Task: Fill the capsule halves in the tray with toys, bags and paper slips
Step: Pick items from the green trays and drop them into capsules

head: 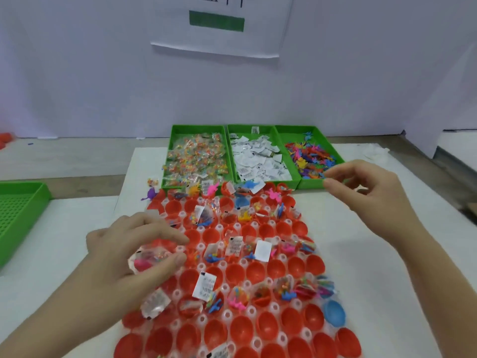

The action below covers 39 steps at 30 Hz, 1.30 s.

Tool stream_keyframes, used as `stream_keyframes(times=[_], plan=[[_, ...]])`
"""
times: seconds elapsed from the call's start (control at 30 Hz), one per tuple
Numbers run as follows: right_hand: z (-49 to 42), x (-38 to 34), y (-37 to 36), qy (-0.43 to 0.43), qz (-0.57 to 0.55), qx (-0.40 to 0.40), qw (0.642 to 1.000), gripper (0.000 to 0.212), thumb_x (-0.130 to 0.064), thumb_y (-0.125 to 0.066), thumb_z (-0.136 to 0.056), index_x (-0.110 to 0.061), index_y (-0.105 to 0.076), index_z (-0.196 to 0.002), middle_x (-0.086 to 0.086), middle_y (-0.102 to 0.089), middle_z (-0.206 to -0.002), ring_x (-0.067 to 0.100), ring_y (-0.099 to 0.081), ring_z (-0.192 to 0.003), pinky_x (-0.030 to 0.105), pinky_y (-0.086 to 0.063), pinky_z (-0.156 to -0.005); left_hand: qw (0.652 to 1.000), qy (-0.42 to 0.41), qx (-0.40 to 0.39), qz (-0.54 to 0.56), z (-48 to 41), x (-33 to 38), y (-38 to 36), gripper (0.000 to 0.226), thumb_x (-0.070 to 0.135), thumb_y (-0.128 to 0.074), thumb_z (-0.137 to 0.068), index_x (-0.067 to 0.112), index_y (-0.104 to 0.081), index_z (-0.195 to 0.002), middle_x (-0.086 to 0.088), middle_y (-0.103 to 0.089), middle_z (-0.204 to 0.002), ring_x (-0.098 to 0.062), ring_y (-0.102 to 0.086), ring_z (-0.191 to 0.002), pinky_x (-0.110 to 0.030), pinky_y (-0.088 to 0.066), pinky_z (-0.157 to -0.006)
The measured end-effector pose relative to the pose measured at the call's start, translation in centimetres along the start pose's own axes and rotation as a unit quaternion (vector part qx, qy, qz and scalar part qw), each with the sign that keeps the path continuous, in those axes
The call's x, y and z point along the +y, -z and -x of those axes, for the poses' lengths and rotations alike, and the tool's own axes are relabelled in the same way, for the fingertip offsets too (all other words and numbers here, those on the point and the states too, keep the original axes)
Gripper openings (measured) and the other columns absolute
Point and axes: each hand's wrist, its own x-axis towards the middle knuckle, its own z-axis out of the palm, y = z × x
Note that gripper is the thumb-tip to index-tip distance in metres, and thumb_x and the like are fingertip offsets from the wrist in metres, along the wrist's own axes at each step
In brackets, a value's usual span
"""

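One bag (151, 258), light, soft, slippery, sits over the tray's (254, 312) left side, clamped by left hand (124, 254) fingers; grip its edge. Right hand (371, 192) by toy bin (311, 186): finger state unclear.

You had three green bins (197, 129): one of bags (196, 156), one of paper slips (258, 158), one of toys (313, 157). One more green tray (23, 202) sat at your left. You had one plainly blue half (334, 312) among many red capsule halves (263, 328).
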Motion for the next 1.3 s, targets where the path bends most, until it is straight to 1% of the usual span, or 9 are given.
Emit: stream_keyframes(times=[0.07, 0.13, 0.27, 0.43, 0.6, 0.77, 1.0, 1.13, 1.3], plan=[[-3.0, 3.4, 0.1, -0.031, -0.002, 0.058, 0.998, 0.017, -0.014, -0.073, -0.082, -0.031, -0.068, -0.080, -0.012, -0.065, -0.072, 0.005, -0.053, -0.065, 0.022, -0.047, -0.061, 1.000, 0.002, 0.004, 0.027, -3.4, 0.1, 0.0, 0.024, 0.066, -0.065, -0.075, 0.050, -0.068, -0.093, 0.020, -0.061, -0.104, -0.003, -0.055, -0.099, -0.027, -0.040, -0.090], [-5.9, 6.3, -0.2, -0.059, 0.009, 0.094, 0.994, 0.015, -0.008, -0.070, -0.084, -0.023, -0.068, -0.084, -0.006, -0.067, -0.079, 0.003, -0.057, -0.067, 0.018, -0.047, -0.065, 0.997, 0.017, 0.005, 0.073, -6.9, 0.2, -0.5, 0.015, 0.051, -0.070, -0.073, 0.048, -0.070, -0.087, 0.021, -0.062, -0.097, 0.000, -0.057, -0.089, -0.011, -0.041, -0.076], [-10.8, 10.6, -1.2, -0.124, 0.087, 0.053, 0.987, 0.016, -0.010, -0.072, -0.083, -0.020, -0.069, -0.094, -0.003, -0.067, -0.093, 0.008, -0.062, -0.084, 0.021, -0.048, -0.079, 0.992, 0.054, 0.008, 0.118, -13.0, -0.6, -3.0, 0.012, 0.020, -0.076, -0.079, 0.031, -0.074, -0.082, 0.024, -0.062, -0.072, 0.005, -0.052, -0.057, -0.005, -0.038, -0.055], [-12.8, 12.8, -3.7, -0.191, 0.126, -0.035, 0.973, 0.051, -0.035, -0.079, -0.076, -0.027, -0.063, -0.124, -0.007, -0.063, -0.103, 0.012, -0.058, -0.092, 0.024, -0.046, -0.074, 0.995, 0.037, -0.024, 0.088, -18.1, -0.5, -5.6, 0.021, 0.024, -0.079, -0.075, 0.039, -0.069, -0.087, 0.011, -0.063, -0.086, 0.006, -0.054, -0.071, -0.015, -0.037, -0.060], [-13.2, 13.3, -5.4, -0.155, 0.350, -0.064, 0.922, 0.050, -0.055, -0.066, -0.080, -0.042, -0.057, -0.127, -0.007, -0.056, -0.125, 0.017, -0.055, -0.113, 0.034, -0.044, -0.089, 0.997, 0.018, -0.067, 0.032, -23.0, -0.4, -8.1, 0.019, 0.031, -0.074, -0.080, 0.043, -0.062, -0.089, 0.015, -0.060, -0.098, 0.004, -0.054, -0.086, -0.015, -0.040, -0.068], [-13.1, 13.2, -5.8, -0.134, 0.246, -0.007, 0.960, 0.012, -0.037, -0.067, -0.086, -0.030, -0.070, -0.095, -0.014, -0.058, -0.093, 0.011, -0.058, -0.093, 0.027, -0.038, -0.068, 0.987, 0.002, -0.127, -0.097, -26.7, -1.2, -11.3, 0.018, 0.025, -0.065, -0.088, 0.031, -0.064, -0.104, 0.010, -0.058, -0.108, -0.005, -0.052, -0.090, -0.024, -0.047, -0.082], [-11.7, 12.9, -5.9, -0.060, 0.215, 0.121, 0.967, 0.019, -0.023, -0.062, -0.093, -0.016, -0.075, -0.103, 0.003, -0.071, -0.102, 0.026, -0.059, -0.099, 0.040, -0.042, -0.088, 0.972, -0.020, -0.144, -0.185, -29.0, -0.5, -13.6, 0.027, 0.030, -0.057, -0.089, 0.028, -0.066, -0.115, 0.006, -0.062, -0.118, -0.013, -0.057, -0.100, -0.032, -0.046, -0.094], [-10.5, 11.9, -6.4, -0.074, 0.149, 0.261, 0.951, 0.025, -0.025, -0.055, -0.096, -0.013, -0.072, -0.111, -0.001, -0.055, -0.083, 0.027, -0.052, -0.089, 0.040, -0.041, -0.078, 0.965, -0.006, -0.182, -0.190, -29.4, 0.1, -15.1, 0.029, 0.022, -0.055, -0.090, 0.019, -0.065, -0.117, -0.001, -0.061, -0.119, -0.019, -0.060, -0.104, -0.037, -0.051, -0.092], [-10.2, 12.1, -6.3, -0.122, 0.075, 0.233, 0.962, 0.031, -0.024, -0.057, -0.096, -0.013, -0.064, -0.124, 0.002, -0.067, -0.083, 0.019, -0.060, -0.081, 0.036, -0.051, -0.078, 0.963, -0.001, -0.178, -0.201, -29.6, 0.0, -15.2, 0.017, 0.019, -0.056, -0.094, 0.015, -0.070, -0.104, -0.003, -0.069, -0.105, -0.019, -0.064, -0.092, -0.035, -0.055, -0.084]])
